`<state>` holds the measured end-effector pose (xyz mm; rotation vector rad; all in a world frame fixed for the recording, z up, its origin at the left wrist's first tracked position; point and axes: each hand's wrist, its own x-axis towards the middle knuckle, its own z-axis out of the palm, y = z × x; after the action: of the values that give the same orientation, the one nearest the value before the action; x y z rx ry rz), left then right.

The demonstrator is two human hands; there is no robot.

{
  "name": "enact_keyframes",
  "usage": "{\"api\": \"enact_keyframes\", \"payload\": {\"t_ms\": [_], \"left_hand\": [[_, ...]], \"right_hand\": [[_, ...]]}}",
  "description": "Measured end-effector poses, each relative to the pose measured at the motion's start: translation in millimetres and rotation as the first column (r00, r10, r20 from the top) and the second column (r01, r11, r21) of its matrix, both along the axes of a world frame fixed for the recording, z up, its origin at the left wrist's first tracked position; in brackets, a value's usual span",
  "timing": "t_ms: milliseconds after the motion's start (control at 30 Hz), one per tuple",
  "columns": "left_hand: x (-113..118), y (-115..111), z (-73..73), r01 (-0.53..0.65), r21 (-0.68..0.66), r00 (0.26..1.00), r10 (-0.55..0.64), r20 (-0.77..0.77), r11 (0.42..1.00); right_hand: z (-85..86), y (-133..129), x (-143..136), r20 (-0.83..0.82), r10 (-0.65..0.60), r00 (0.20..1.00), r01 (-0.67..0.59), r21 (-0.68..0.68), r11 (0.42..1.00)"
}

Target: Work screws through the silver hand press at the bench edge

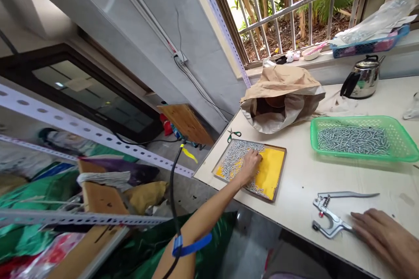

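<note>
My left hand (pixel 251 165) reaches down into a shallow tray (pixel 285 157) with a yellow bottom, at the edge of a spread of small silvery metal pieces (pixel 234 157). Its fingers are curled and close together; whatever they hold, if anything, is hidden. At the lower right, my right hand (pixel 381 231) lies on the table with its fingers stretched out. A pair of metal hand-press pliers (pixel 334 222) lies beside it, jaws facing left and handles apart. The fingers cover the end of the lower handle; I cannot tell whether they touch it.
A green basket (pixel 404 139) of similar metal pieces stands right of the tray. Behind are an opened brown paper bag (pixel 284 80), small scissors (pixel 233 134) and a kettle (pixel 363 78). A black cable (pixel 173 187) is strapped to my left arm with a blue band (pixel 193 246).
</note>
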<state>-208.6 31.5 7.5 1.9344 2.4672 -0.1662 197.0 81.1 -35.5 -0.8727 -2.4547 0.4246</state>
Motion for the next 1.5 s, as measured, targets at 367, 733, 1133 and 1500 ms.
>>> {"api": "enact_keyframes", "payload": {"t_ms": [367,733,1133,1500], "left_hand": [[2,0,16.6,0.044,0.006,0.999,-0.044,0.02,0.999],[139,-37,22.0,-0.229,-0.256,0.257,0.312,0.915,0.939],[190,-32,0.4,-0.229,-0.394,0.29,0.449,0.845,0.89],[184,-30,2.4,-0.045,-0.588,0.368,0.561,0.742,0.807]], "right_hand": [[-16.8,-21,3,-0.07,0.082,0.994,-0.081,0.011,0.997],[31.7,-23,2,0.197,0.062,0.978,-0.069,0.027,0.997],[31.0,-25,2,0.289,0.075,0.954,-0.062,-0.054,0.997],[35.6,-27,1,0.28,0.079,0.957,-0.044,-0.129,0.991]]}}
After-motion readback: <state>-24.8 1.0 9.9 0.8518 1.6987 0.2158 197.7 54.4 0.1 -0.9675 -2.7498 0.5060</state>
